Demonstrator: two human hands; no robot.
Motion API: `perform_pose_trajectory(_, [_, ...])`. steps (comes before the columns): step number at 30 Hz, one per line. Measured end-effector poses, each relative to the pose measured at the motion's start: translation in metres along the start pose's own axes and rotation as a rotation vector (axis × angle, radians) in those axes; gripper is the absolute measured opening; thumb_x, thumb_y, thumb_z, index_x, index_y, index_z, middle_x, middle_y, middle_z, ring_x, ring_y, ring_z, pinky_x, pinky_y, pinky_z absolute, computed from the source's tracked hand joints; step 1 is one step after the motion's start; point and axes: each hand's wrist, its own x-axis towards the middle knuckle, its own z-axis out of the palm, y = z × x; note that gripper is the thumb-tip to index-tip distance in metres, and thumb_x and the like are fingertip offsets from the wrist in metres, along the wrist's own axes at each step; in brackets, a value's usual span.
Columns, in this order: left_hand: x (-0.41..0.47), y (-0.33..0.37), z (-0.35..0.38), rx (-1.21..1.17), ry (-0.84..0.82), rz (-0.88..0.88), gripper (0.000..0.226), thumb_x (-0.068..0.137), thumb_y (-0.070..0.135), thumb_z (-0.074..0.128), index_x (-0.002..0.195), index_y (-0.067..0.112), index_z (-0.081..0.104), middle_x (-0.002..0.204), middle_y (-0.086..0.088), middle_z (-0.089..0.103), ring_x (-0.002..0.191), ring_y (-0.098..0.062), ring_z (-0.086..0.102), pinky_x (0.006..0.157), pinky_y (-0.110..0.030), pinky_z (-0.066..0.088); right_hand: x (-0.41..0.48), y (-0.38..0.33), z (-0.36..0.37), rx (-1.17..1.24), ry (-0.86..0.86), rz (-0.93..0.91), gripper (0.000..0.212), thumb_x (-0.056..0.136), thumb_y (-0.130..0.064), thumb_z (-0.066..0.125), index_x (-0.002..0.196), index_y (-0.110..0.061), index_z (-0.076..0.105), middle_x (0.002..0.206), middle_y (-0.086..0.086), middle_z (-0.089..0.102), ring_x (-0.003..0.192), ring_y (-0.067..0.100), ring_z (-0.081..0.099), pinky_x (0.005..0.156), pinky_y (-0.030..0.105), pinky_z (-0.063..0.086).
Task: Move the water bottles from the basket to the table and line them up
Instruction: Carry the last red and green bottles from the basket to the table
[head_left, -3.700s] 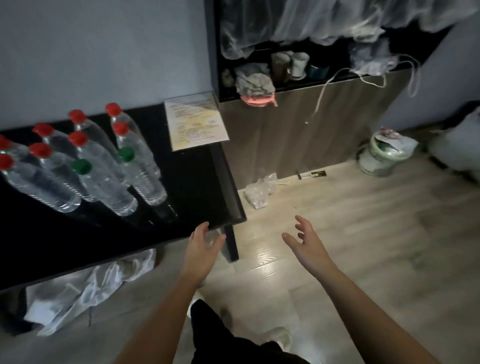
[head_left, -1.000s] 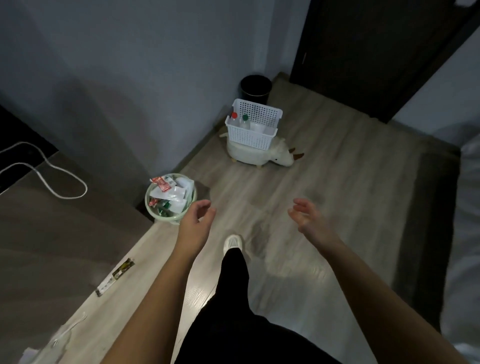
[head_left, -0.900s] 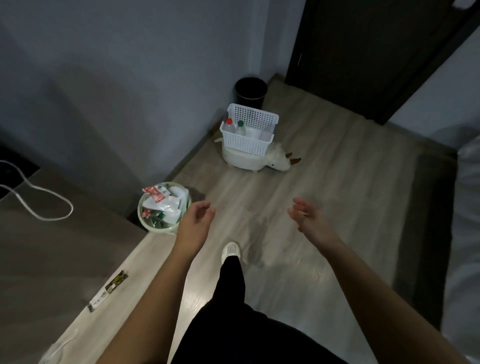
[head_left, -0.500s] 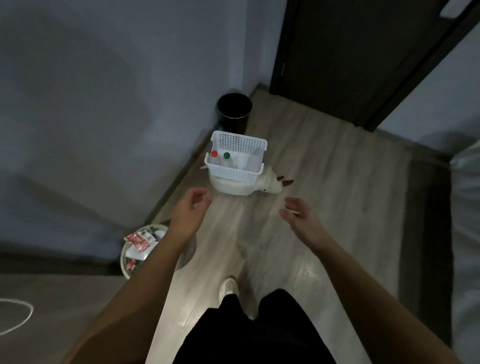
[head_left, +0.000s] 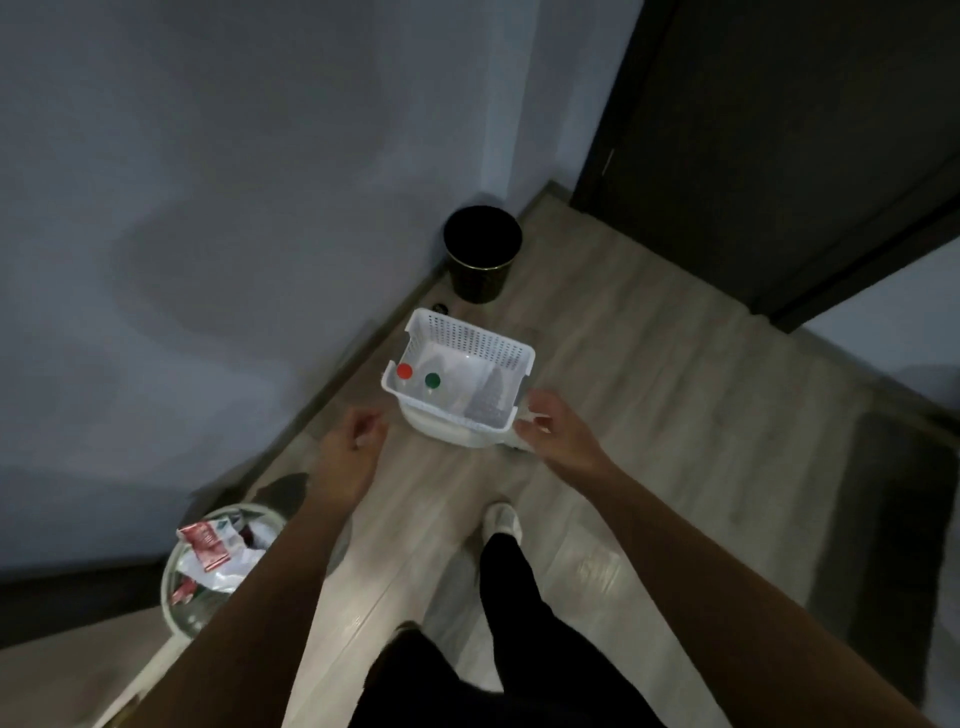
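Standing upright in the white perforated basket are two water bottles, seen from above mostly as caps: a red-capped bottle and, just beside it at its 3 o'clock, a green-capped bottle. Both sit against the basket's 9 o'clock wall; the rest of the basket floor looks bare, though the dim light makes it hard to be sure. The basket rests on a white object of which only a rim shows below its near edge.

The right hand is at the basket's 4 o'clock corner, fingers loosely spread and curved, holding nothing; its fingertips appear just beside the basket's rim, but whether they touch it cannot be told. The left hand hovers at the basket's 8 o'clock, apart from it, blurred, its fingers partly curled and empty.

At the basket's 12 o'clock, near the wall corner, stands a black wastebin. At 7 o'clock, well apart, is a pale bin full of wrappers and paper. A white shoe is planted on the wooden floor at 6 o'clock, with dark trousers below it. A dark door fills the 1 o'clock direction.
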Motion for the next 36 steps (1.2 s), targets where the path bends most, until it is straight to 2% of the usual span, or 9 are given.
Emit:
perform_pose_trajectory(4, [0.038, -0.014, 0.040, -0.014, 0.027, -0.102, 0.022, 0.096, 0.031, 0.055, 0.115, 0.021, 0.060, 0.115, 0.002, 0.062, 0.109, -0.017, 0.058, 0.096, -0.039, 0.046, 0.073, 0.008, 0.006, -0.061, -0.111, 0.004, 0.049, 0.091, -0.014, 0.063, 0.136, -0.007, 0.046, 0.123, 0.001, 0.050, 0.121, 0.021, 0.051, 0.096, 0.029, 0.042])
perform_pose_trajectory(10, [0.115, -0.073, 0.084, 0.061, -0.025, -0.186, 0.026, 0.094, 0.025, 0.058, 0.119, 0.017, 0.059, 0.120, 0.000, 0.061, 0.111, -0.015, 0.057, 0.091, -0.028, 0.043, 0.165, 0.063, 0.064, -0.201, -0.309, 0.031, 0.055, 0.091, -0.021, 0.060, 0.142, -0.014, 0.038, 0.140, 0.007, 0.047, 0.131, 0.020, 0.044, 0.105, 0.031, 0.037])
perform_pose_trajectory(17, [0.206, -0.163, 0.121, 0.160, -0.028, -0.205, 0.036, 0.092, 0.023, 0.061, 0.127, 0.017, 0.054, 0.131, -0.003, 0.056, 0.108, -0.008, 0.050, 0.090, -0.028, 0.044, 0.250, 0.139, 0.144, -0.223, -0.257, 0.027, 0.062, 0.091, -0.025, 0.060, 0.146, -0.021, 0.033, 0.138, 0.002, 0.044, 0.129, 0.014, 0.041, 0.101, 0.020, 0.031])
perform_pose_trajectory(22, [0.258, -0.206, 0.133, 0.245, -0.074, -0.059, 0.050, 0.086, 0.028, 0.068, 0.132, 0.022, 0.049, 0.134, 0.001, 0.053, 0.109, -0.013, 0.054, 0.090, -0.035, 0.050, 0.296, 0.169, 0.195, -0.191, -0.191, -0.097, 0.063, 0.091, -0.024, 0.063, 0.147, -0.022, 0.034, 0.141, 0.004, 0.041, 0.130, 0.015, 0.041, 0.106, 0.028, 0.036])
perform_pose_trajectory(25, [0.278, -0.214, 0.134, 0.335, -0.096, 0.121, 0.048, 0.082, 0.025, 0.072, 0.126, 0.017, 0.055, 0.126, -0.004, 0.057, 0.098, -0.014, 0.054, 0.082, -0.026, 0.047, 0.315, 0.169, 0.212, -0.123, -0.153, -0.192, 0.054, 0.090, -0.031, 0.064, 0.140, -0.021, 0.045, 0.139, 0.000, 0.045, 0.130, 0.009, 0.040, 0.105, 0.023, 0.033])
perform_pose_trajectory(29, [0.295, -0.217, 0.137, 0.376, -0.080, 0.244, 0.042, 0.078, 0.020, 0.076, 0.116, 0.014, 0.061, 0.118, -0.007, 0.061, 0.090, -0.010, 0.055, 0.078, -0.013, 0.042, 0.327, 0.175, 0.224, -0.010, -0.108, -0.251, 0.047, 0.081, -0.048, 0.063, 0.124, -0.028, 0.058, 0.137, -0.004, 0.048, 0.130, 0.012, 0.043, 0.105, 0.030, 0.038])
perform_pose_trajectory(32, [0.301, -0.213, 0.141, 0.388, -0.068, 0.349, 0.039, 0.075, 0.021, 0.079, 0.109, 0.007, 0.065, 0.115, -0.011, 0.060, 0.093, -0.014, 0.057, 0.080, -0.013, 0.041, 0.329, 0.177, 0.220, 0.106, -0.045, -0.248, 0.041, 0.078, -0.042, 0.067, 0.117, -0.031, 0.060, 0.132, -0.006, 0.052, 0.126, 0.012, 0.049, 0.103, 0.033, 0.043])
perform_pose_trajectory(33, [0.303, -0.211, 0.144, 0.371, -0.062, 0.389, 0.037, 0.077, 0.026, 0.077, 0.107, 0.007, 0.065, 0.116, -0.005, 0.059, 0.094, -0.010, 0.055, 0.081, -0.011, 0.041, 0.331, 0.177, 0.216, 0.137, -0.022, -0.246, 0.041, 0.078, -0.039, 0.068, 0.116, -0.031, 0.060, 0.130, -0.008, 0.053, 0.124, 0.011, 0.050, 0.102, 0.032, 0.044])
perform_pose_trajectory(36, [0.306, -0.195, 0.149, 0.244, -0.087, 0.345, 0.033, 0.083, 0.035, 0.072, 0.105, 0.012, 0.064, 0.110, 0.031, 0.046, 0.092, 0.010, 0.050, 0.076, -0.001, 0.041, 0.337, 0.174, 0.199, 0.205, 0.047, -0.279, 0.039, 0.077, -0.034, 0.072, 0.114, -0.030, 0.060, 0.125, -0.009, 0.056, 0.121, 0.007, 0.053, 0.100, 0.024, 0.045])
